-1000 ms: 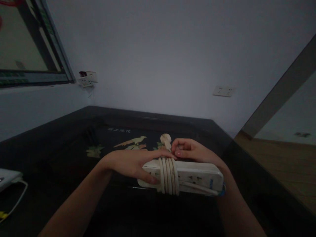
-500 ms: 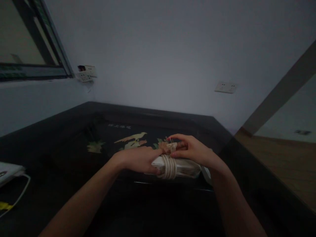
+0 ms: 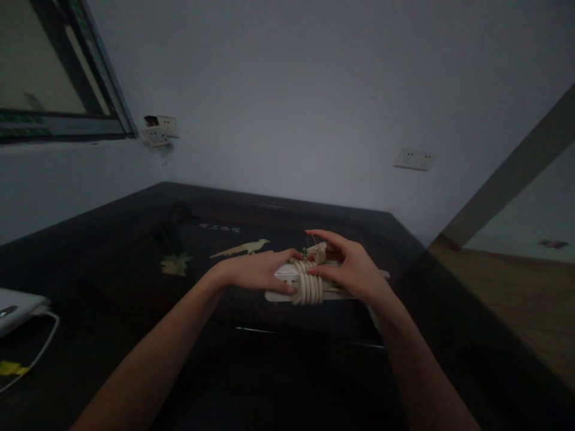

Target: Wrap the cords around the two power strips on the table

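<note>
A white power strip is held level over the dark table, with its cord wound around the middle in several turns. My left hand grips the strip's left end, thumb on the near side, right beside the coils. My right hand pinches the pale plug at the cord's end between thumb and fingers, just above the coils. Thin prongs show at the plug's top. Part of the strip's right end is behind my right hand.
The glossy black table bears a bird picture. A white device with a cable and a yellow piece lie at the left. Wall sockets are beyond the table; a window is at upper left.
The power strip has moved slightly up and away from me and turned, so its socket holes now show. Both hands moved with it, and the plug is still in my right fingers.
</note>
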Demonstrator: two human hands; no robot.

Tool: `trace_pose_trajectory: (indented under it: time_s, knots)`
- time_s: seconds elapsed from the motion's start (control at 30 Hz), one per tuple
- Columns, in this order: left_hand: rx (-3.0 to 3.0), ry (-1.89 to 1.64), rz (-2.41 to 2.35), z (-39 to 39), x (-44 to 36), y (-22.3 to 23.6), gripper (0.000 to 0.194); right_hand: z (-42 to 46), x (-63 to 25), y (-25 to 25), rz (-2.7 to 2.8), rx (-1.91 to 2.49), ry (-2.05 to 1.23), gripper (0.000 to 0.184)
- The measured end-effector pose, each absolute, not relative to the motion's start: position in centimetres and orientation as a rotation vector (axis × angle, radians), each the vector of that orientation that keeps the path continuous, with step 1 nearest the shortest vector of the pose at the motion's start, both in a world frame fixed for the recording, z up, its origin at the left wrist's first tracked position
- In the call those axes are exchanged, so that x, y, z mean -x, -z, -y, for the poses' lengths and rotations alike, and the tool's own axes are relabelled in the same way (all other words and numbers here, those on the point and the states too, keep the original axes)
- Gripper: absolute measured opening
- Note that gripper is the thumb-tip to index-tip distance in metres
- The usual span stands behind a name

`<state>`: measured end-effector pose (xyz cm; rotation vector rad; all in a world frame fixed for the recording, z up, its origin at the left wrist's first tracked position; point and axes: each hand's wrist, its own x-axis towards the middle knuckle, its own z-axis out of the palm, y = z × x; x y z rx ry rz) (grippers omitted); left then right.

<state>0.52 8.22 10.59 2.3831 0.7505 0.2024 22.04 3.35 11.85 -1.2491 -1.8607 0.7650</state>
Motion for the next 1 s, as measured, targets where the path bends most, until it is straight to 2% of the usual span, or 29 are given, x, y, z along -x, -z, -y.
trace_pose_trajectory:
  time_s: [0.17,0.3,0.6,0.8,1.0]
  knots:
    - [-2.037,-0.145,-0.728,-8.2,-0.7,-10.7,0.07,-3.4,-21.2,-11.3,1.866,1.299,-0.424,0.049]
    - [-2.016,-0.185,-0.685,-8.4,-0.9,-10.2,0.07,-3.3,-21.3,-11.3,1.902,1.313,-0.336,0.047]
    - [-2.001,-0.202,-0.787,-8.4,-1.2,-10.3,0.056,-3.7,-22.0,-11.6,1.9,1.299,-0.402,0.047]
    - [-2.072,-0.224,-0.766,-8.7,-0.9,-10.5,0.038,-4.0,-22.6,-11.3,1.843,1.317,-0.638,0.057]
    - [-1.951,-0.171,-0.716,-8.6,-0.6,-10.7,0.036,-3.5,-23.3,-11.8,1.969,1.233,-0.761,0.038]
